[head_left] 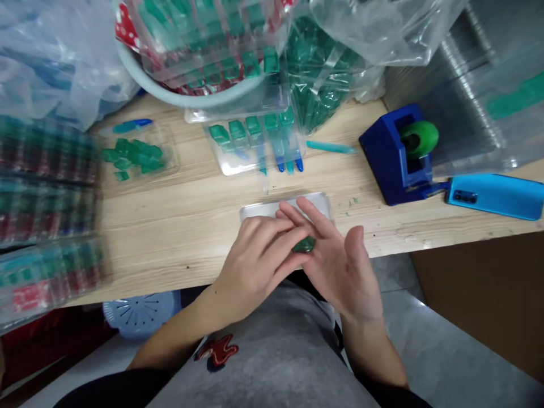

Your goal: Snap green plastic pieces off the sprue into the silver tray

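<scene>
A small dark green translucent piece (304, 245) is between my two hands, close to the table's front edge. My left hand (259, 258) has its thumb and fingers closed on it. My right hand (338, 263) is palm up with thumb and fingers stretched out, and the piece touches it near the base of the fingers. Partly covered by both hands, a shallow clear plastic tray (287, 205) lies on the table. Behind it lies another clear tray (232, 161) with green block-shaped pieces (254, 126) in a row and blue-tipped sticks.
At left are stacked filled packs (46, 209) and a tray of green pieces (135, 156). A basin (191, 101) heaped with packs stands behind, beside a bag of green pieces (318, 79). A blue tape dispenser (389, 164) and phone (497, 195) are at right.
</scene>
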Available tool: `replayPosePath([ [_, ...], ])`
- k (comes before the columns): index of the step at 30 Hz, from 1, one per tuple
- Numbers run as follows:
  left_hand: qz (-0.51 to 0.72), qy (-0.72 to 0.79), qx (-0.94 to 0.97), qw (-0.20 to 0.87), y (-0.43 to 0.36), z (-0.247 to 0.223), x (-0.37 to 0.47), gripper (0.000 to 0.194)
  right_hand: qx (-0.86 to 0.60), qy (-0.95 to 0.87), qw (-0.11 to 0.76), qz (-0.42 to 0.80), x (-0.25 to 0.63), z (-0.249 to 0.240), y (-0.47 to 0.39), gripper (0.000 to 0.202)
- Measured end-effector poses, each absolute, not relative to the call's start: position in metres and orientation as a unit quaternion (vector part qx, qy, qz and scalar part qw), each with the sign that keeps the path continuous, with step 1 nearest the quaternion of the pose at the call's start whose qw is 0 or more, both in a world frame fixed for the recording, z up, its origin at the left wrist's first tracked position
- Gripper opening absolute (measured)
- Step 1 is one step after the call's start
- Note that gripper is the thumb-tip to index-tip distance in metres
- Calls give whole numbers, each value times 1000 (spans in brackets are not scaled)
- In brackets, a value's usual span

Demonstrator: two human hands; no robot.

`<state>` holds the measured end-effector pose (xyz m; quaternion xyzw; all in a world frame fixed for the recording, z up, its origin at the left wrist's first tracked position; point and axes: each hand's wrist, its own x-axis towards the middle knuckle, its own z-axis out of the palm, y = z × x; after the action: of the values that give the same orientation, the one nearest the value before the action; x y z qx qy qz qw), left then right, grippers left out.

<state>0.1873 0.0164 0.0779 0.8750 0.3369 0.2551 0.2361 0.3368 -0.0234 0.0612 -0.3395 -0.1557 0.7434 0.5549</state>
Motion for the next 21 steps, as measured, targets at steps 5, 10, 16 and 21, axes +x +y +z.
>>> replayPosePath([
  [5,267,357,833,327,19,74,185,23,-366,-243,548,712,338,65,-28,39],
  [10,320,375,783,380,18,71,178,30,-486,-385,520,588,341,67,-31,24],
  [16,299,356,825,322,14,80,178,25,-477,-438,534,543,343,66,-33,16],
  [21,298,365,809,352,13,83,181,8,-498,-460,539,501,341,66,-36,18],
])
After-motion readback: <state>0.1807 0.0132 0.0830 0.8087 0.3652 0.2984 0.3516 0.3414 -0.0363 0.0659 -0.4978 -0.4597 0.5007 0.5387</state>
